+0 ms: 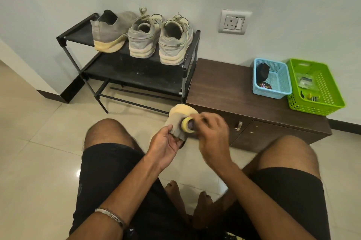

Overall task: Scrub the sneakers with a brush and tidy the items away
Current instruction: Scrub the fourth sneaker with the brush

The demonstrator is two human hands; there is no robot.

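So the left hand (168, 140) has its grip curled round the heel end of a grey sneaker (176, 120), toe with the yellowish sole pointing away toward the cabinet. The right hand (212, 138) is closed round a small brush (188, 124) with a yellow rim, and the bristle end sits right against the sneaker's upper. It's a bit motion-blurred there, so I can't tell exactly how the fingers sit, but it's clearly holding it.

Progress-wise, I'd say we're mid-scrub on this one. Its mate (111, 31) is up on the top shelf of the black shoe rack (136, 75), next to a second pair (160, 38) of laced sneakers. Can't tell from here whether those three are cleaned already or waiting, and the soles all look fairly yellowed.

Tidying looks not yet done: on the brown cabinet's tabletop (224, 87) the blue basket (271, 79) has something dark in it, and the green basket (314, 87) just beside it holds small bits. My guess is the brush ends up in one of those.
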